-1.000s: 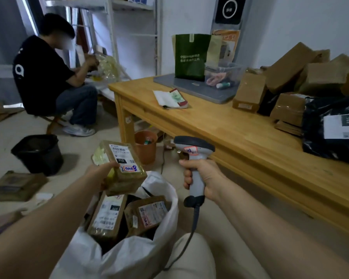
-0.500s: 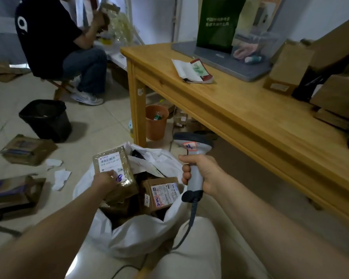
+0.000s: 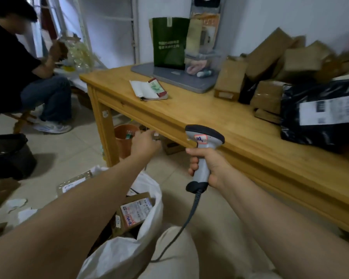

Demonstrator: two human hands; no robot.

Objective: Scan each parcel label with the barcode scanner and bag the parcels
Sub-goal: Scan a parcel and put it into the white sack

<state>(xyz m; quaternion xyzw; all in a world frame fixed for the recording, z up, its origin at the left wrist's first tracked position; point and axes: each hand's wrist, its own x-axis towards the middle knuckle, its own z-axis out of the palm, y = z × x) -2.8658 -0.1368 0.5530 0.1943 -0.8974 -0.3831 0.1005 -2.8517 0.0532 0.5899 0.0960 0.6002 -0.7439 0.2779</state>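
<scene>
Reaching forward, left hand [image 3: 144,144] fingers relaxed; right hand [image 3: 209,168] grips scanner [image 3: 205,140].

Wooden table [image 3: 210,117], cardboard boxes [image 3: 270,57], black parcel [image 3: 314,135], booklet [image 3: 149,90], grey mat [image 3: 189,82]

I am gripping the barcode scanner [image 3: 205,141] in my right hand [image 3: 212,168] beside the edge of the wooden table [image 3: 210,115], while holding my empty left hand [image 3: 144,144] out past the white bag [image 3: 149,216] of labelled parcels [image 3: 136,212].
</scene>
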